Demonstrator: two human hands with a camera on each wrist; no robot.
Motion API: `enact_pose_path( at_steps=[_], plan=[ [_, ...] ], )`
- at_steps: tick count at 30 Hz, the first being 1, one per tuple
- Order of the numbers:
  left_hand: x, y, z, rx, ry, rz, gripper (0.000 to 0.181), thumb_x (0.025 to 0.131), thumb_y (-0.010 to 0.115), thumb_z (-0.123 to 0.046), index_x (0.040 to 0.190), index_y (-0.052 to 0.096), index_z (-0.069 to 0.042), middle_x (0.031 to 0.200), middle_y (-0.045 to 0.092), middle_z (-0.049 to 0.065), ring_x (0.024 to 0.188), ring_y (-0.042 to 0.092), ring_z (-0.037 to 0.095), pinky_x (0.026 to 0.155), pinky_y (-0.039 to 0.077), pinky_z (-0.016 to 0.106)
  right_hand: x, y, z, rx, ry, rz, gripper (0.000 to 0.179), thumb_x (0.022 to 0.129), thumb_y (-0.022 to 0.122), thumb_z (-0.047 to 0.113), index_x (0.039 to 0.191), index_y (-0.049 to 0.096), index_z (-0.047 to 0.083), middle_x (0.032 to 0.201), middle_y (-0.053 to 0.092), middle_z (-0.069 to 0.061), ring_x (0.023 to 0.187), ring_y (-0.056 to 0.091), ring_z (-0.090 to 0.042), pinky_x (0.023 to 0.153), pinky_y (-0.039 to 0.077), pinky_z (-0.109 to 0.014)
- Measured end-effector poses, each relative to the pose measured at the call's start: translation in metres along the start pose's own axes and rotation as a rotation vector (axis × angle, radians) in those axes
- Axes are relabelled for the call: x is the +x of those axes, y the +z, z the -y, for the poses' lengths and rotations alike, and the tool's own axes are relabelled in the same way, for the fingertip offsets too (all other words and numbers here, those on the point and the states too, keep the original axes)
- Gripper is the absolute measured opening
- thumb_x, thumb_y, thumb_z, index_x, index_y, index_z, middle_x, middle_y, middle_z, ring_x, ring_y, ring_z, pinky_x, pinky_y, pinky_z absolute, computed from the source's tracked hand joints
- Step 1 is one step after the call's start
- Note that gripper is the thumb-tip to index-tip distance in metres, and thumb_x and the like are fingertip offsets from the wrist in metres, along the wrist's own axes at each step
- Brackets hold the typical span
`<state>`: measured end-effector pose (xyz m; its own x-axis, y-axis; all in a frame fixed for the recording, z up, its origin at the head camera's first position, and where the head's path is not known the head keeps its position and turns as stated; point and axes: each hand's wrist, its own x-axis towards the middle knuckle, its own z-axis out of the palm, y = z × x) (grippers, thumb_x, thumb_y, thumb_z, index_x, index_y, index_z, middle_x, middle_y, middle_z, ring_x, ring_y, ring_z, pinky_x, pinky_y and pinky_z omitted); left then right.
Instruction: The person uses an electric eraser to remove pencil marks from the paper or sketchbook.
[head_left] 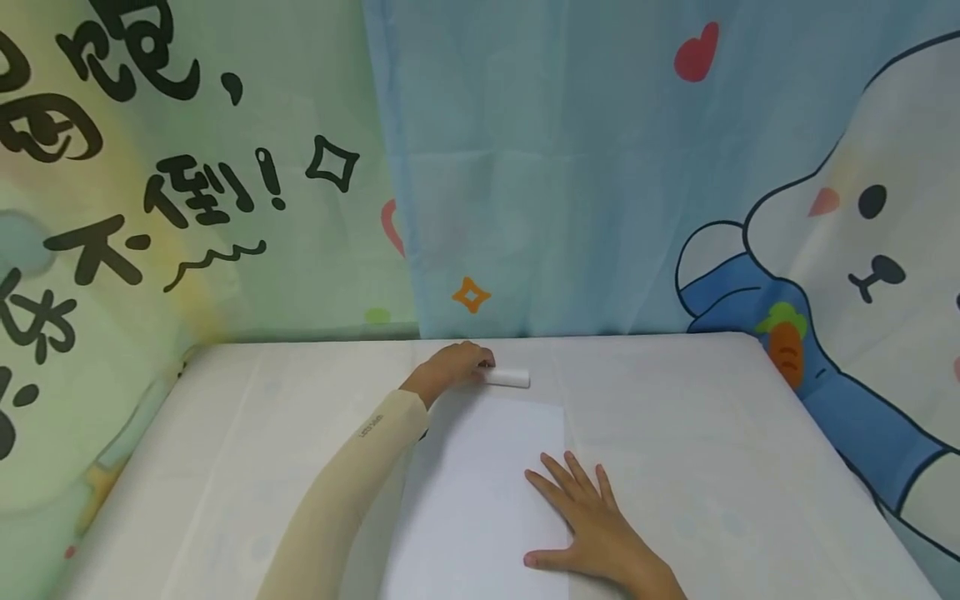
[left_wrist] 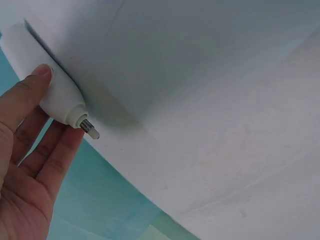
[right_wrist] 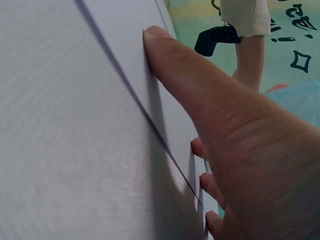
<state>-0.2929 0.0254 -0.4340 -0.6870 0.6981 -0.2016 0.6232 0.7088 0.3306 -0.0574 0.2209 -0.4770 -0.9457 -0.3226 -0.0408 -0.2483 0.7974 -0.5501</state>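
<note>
Head view puts your left hand (head_left: pixel 456 364) near the far edge of the white-covered table (head_left: pixel 712 433), gripping a white cylinder (head_left: pixel 510 378). Your cream sleeve (head_left: pixel 345 492) reaches across to it. The cylinder lies crosswise just beyond the far end of a white sheet (head_left: pixel 487 483); you cannot tell whether the two touch. Seen from your left wrist, your thumb presses on the cylinder's side and your fingers come round the opposite side; its near end narrows to a collar and a slim tip (left_wrist: pixel 90 129).

Your right hand (head_left: pixel 596 533) has hold of nothing: it rests with its fingers spread wide across the sheet's right edge, the thumb on the paper and the little finger out past it. Behind the table hangs a printed backdrop (head_left: pixel 555 167) with a white cartoon animal (head_left: pixel 885 167) in blue sleeves.
</note>
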Motion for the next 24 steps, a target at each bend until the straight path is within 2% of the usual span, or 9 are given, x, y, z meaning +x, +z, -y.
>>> enact_pose_path(
  at_steps=[4,10,15,21,24],
  plan=[
    [-0.006,0.005,0.006,-0.089,0.017,-0.053,0.028,0.094,0.065,-0.007,0.121,0.065,-0.004,0.121,0.066,0.008,0.113,0.060,0.021,0.099,0.045,0.032,0.000,-0.001,0.001,0.003,0.005,0.015,0.100,0.067,0.075,0.067,0.147,0.043,0.015,0.158,0.028,-0.013,0.146,0.010,-0.045,0.110,-0.004,-0.069],
    [-0.015,0.013,0.019,-0.239,0.049,-0.154,0.028,0.095,0.062,-0.006,0.123,0.062,-0.001,0.120,0.065,0.012,0.112,0.060,0.024,0.098,0.047,0.035,0.001,0.002,-0.002,0.004,-0.012,-0.019,0.100,0.067,0.075,0.068,0.146,0.044,0.016,0.157,0.030,-0.013,0.145,0.011,-0.045,0.111,-0.005,-0.067],
    [-0.019,0.012,0.025,-0.287,0.042,-0.200,0.030,0.096,0.061,-0.008,0.125,0.060,-0.001,0.121,0.064,0.013,0.111,0.060,0.024,0.096,0.048,0.035,0.002,0.005,-0.005,0.005,-0.040,-0.050,0.099,0.067,0.074,0.069,0.146,0.045,0.017,0.157,0.031,-0.014,0.145,0.012,-0.045,0.111,-0.006,-0.066],
    [-0.026,0.011,0.027,-0.336,0.063,-0.257,0.030,0.095,0.063,-0.006,0.123,0.061,0.002,0.120,0.065,0.014,0.111,0.061,0.026,0.097,0.048,0.036,0.003,0.004,-0.004,0.007,-0.033,-0.032,0.099,0.068,0.074,0.068,0.147,0.044,0.017,0.157,0.030,-0.013,0.145,0.011,-0.046,0.110,-0.005,-0.068],
    [-0.029,0.010,0.027,-0.371,0.079,-0.278,0.034,0.095,0.062,-0.006,0.128,0.058,0.002,0.123,0.063,0.016,0.114,0.060,0.027,0.098,0.048,0.035,0.004,0.004,-0.003,0.008,-0.032,-0.027,0.098,0.068,0.075,0.066,0.147,0.044,0.016,0.157,0.030,-0.014,0.145,0.011,-0.046,0.110,-0.005,-0.068]
  ],
)
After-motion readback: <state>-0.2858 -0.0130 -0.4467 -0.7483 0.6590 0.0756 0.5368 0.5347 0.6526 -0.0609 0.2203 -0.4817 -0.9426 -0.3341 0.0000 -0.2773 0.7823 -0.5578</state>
